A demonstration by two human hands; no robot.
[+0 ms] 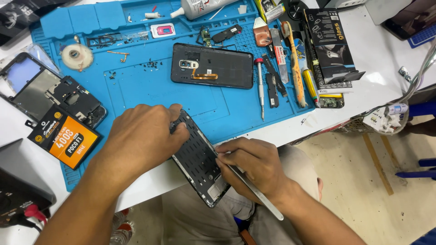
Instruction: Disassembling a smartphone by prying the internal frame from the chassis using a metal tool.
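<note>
The opened phone frame (197, 159) lies at lower centre of the frame, half on the near edge of the blue work mat (136, 86) and half overhanging the table's front edge above the person's lap; its long axis runs diagonally from upper left to lower right. The left hand (141, 138) sits over the frame's upper-left end, fingers curled and pressing down on that corner, so it grasps the frame there; the right hand (254, 165) sits against the frame's right long edge, clenched on metal tweezers (254, 190) whose shaft trails down and right while the tip meets the frame's edge beside the fingertips. Both hands touch the frame; the right is the nearer to the working point on the long edge.

Edges and room: the frame's lower end is unsupported beyond the table; open mat lies just above the left hand. Further up, well apart, lies a black back cover (212, 66) with an orange flex strip; a screwdriver (260, 86) lies just right of it, upright in the frame. An orange battery pack (66, 136) lies near the left forearm, and a second dismantled phone (54, 93) at left of the frame; assorted tools crowd the upper right.
</note>
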